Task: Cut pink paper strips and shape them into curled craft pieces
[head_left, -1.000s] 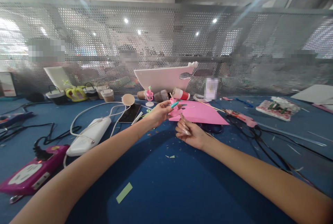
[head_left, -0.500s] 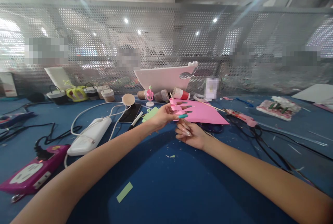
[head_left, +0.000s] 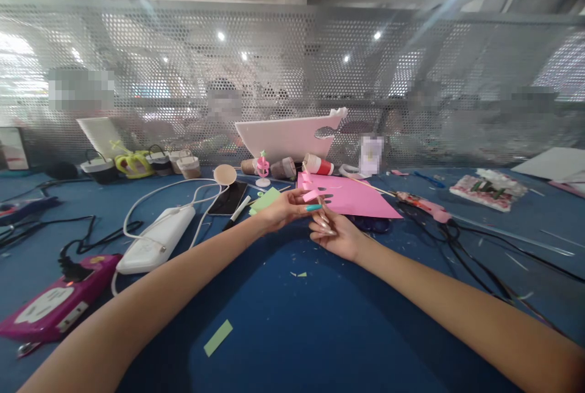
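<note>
A pink paper strip (head_left: 309,195) is wound in a spiral about a thin wooden stick (head_left: 304,166), which tilts up and away from me. My left hand (head_left: 284,210) pinches the strip near its lower end, the thumb with a teal nail lying in front. Close beside it, my right hand (head_left: 340,236) has its fingers closed round the lower part of the stick, most of which they hide. A pink paper sheet (head_left: 361,198) lies flat just behind both hands. Left of it are some light green paper pieces (head_left: 265,200).
A hot glue gun (head_left: 423,206) with cables lies at the right. At left stand a white power bank (head_left: 158,240) and a magenta power strip (head_left: 59,301). Behind are a small pink spiral ornament (head_left: 262,167), a red and white cup (head_left: 319,165), and a foam board (head_left: 287,137). A phone (head_left: 228,198) lies left.
The spiral of pink paper has turned and now shows narrower. My left hand has shifted slightly down, its fingers drawn closer in; my right hand keeps nearly the same place.
</note>
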`<state>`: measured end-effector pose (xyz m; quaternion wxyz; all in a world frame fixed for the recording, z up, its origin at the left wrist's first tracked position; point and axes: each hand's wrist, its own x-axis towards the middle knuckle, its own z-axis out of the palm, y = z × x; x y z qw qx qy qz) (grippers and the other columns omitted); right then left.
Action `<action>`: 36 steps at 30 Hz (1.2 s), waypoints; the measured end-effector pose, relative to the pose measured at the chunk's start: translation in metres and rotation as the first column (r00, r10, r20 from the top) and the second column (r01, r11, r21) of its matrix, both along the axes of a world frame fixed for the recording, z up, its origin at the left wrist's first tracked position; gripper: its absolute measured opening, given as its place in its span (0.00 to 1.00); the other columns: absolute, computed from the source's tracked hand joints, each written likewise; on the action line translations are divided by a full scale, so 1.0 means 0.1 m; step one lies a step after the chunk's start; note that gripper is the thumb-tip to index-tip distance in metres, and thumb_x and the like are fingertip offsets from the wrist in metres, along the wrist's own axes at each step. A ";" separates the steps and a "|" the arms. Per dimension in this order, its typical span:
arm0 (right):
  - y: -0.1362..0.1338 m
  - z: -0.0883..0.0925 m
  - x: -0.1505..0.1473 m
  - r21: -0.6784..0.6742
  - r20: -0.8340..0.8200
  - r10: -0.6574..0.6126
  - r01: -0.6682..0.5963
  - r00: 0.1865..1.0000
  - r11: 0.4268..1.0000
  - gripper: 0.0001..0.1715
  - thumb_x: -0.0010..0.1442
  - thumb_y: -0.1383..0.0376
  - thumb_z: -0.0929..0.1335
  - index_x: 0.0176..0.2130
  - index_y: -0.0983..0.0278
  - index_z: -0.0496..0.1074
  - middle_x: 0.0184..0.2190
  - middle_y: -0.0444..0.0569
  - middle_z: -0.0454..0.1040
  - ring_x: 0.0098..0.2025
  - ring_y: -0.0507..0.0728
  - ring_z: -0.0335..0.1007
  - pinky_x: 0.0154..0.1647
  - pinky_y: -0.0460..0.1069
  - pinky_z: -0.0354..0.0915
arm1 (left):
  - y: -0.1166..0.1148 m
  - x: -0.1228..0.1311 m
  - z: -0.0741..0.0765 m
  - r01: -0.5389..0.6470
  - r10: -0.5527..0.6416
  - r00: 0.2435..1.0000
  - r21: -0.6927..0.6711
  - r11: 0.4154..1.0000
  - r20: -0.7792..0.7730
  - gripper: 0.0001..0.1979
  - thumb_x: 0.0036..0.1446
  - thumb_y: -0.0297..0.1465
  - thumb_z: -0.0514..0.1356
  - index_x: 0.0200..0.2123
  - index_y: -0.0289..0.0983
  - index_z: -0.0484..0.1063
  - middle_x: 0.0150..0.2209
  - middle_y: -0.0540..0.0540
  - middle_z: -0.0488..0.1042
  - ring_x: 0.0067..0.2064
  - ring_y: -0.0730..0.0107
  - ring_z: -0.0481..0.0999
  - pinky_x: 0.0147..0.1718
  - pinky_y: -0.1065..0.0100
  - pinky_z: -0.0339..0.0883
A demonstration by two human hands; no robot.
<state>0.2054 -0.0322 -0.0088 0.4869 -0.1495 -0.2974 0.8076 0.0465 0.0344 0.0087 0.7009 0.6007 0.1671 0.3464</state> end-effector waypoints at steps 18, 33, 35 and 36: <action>0.00 -0.03 -0.04 0.075 0.094 -0.074 0.067 0.993 0.995 0.22 0.61 0.60 0.69 0.21 0.67 0.65 0.15 0.38 0.62 0.15 0.43 0.47 0.18 0.39 0.51 | -0.06 0.10 -0.09 -0.127 0.136 0.988 -0.111 0.986 0.072 0.16 0.39 0.27 0.72 0.34 0.31 0.76 0.33 0.45 0.80 0.33 0.70 0.77 0.41 0.67 0.68; 0.03 -0.03 -0.05 0.074 0.122 -0.001 -0.008 0.993 0.997 0.25 0.61 0.58 0.68 0.19 0.66 0.59 0.13 0.37 0.58 0.16 0.44 0.44 0.19 0.40 0.50 | -0.10 0.13 -0.17 -0.100 0.120 0.988 -0.181 0.978 0.101 0.16 0.41 0.28 0.71 0.35 0.32 0.73 0.30 0.46 0.78 0.32 0.69 0.76 0.39 0.66 0.66; 0.04 -0.04 -0.05 0.082 0.119 0.021 -0.030 0.993 0.996 0.25 0.62 0.59 0.68 0.19 0.66 0.58 0.14 0.37 0.57 0.16 0.45 0.44 0.19 0.40 0.52 | -0.12 0.16 -0.18 -0.152 0.173 0.979 -0.178 0.972 0.110 0.16 0.40 0.28 0.71 0.33 0.32 0.73 0.29 0.47 0.78 0.31 0.70 0.76 0.38 0.67 0.66; 0.04 -0.04 -0.04 0.086 0.121 0.035 -0.046 0.992 0.995 0.25 0.63 0.59 0.67 0.20 0.65 0.58 0.14 0.37 0.57 0.16 0.45 0.44 0.20 0.40 0.52 | -0.13 0.18 -0.18 -0.178 0.201 0.972 -0.177 0.968 0.121 0.15 0.40 0.27 0.71 0.33 0.33 0.72 0.29 0.48 0.77 0.30 0.71 0.76 0.37 0.67 0.67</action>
